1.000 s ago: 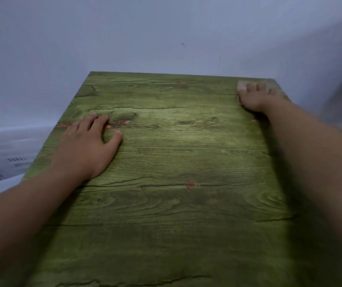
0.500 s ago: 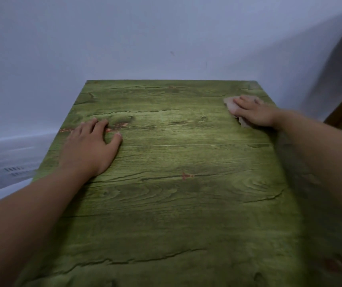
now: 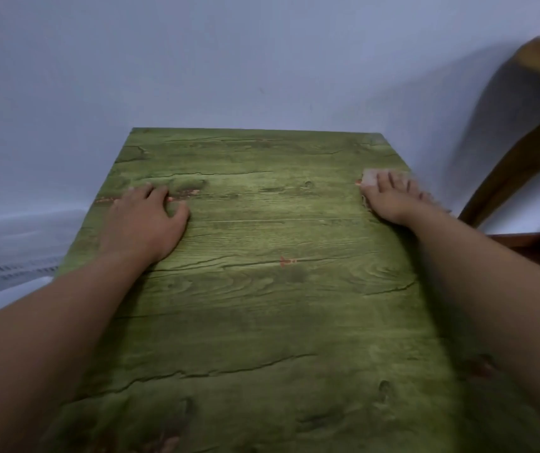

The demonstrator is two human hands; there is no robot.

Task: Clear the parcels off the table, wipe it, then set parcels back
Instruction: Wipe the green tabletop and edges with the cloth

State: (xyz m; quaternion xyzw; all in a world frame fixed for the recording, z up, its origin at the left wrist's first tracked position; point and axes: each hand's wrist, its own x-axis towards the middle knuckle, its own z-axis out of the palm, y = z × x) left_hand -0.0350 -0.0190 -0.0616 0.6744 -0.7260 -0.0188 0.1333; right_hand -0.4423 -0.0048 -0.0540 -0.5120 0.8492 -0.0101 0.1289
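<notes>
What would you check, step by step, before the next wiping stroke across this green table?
1. Parcels off the table: ok, none in view on it.
2. Cloth under the right hand: ok, fingers press it flat on the top.
3. Left hand bracing: ok, palm down, left of the middle.
4. Path towards the middle free: ok, bare wood between the hands.
5. Cloth away from the right edge: not ok, it lies close to it.
6. Cloth damp or clean: cannot tell.

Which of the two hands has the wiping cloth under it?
The right hand: its fingers press a pale cloth near the green wooden table's right edge. The left hand lies flat on bare wood.
</notes>
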